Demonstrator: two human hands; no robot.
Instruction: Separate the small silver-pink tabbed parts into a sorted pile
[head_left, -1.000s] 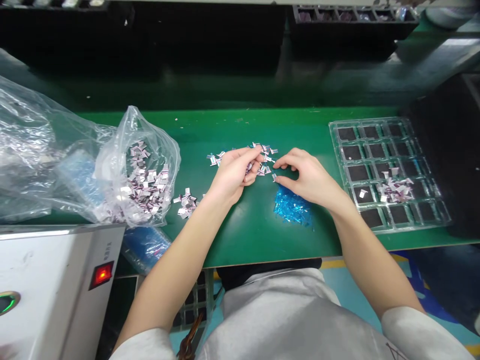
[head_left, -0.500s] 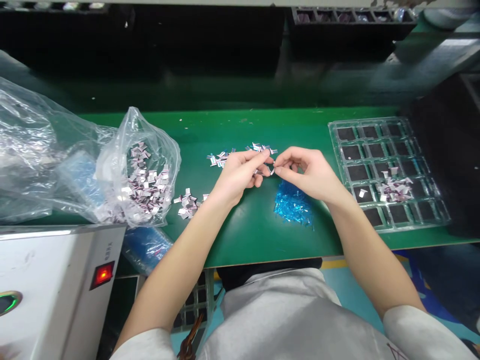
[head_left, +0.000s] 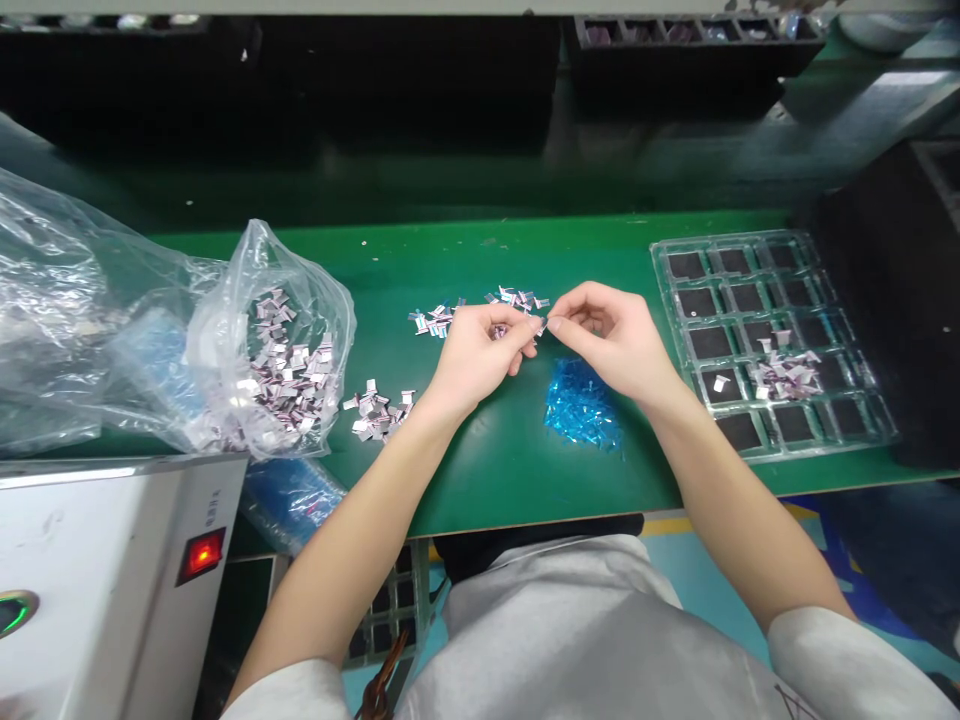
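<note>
Above the middle of the green table my left hand (head_left: 484, 345) pinches a small flat piece (head_left: 543, 325) between thumb and forefinger. Fingertip to fingertip with it, my right hand (head_left: 606, 325) is closed at the same piece; what exactly lies in its pinch is too small to make out. Behind my hands lies a loose group of small pieces with blue film (head_left: 517, 298), and another such group (head_left: 433, 320) is left of it. A heap of shiny blue film strips (head_left: 581, 405) sits just below my right hand. Small silvery-pink pieces (head_left: 377, 410) lie left of my left forearm.
On the left, a clear plastic bag (head_left: 339, 310) holds many small pieces. A white machine (head_left: 112, 560) with a lit red switch (head_left: 202, 555) stands front left. At right, a clear compartment tray (head_left: 660, 275) carries a pile of pieces (head_left: 787, 377). Black bins (head_left: 697, 65) line the back.
My two hands have come slightly closer together, their fingertips now meeting at the small piece. The left fingers have curled a little more. The whole view has shifted slightly.
</note>
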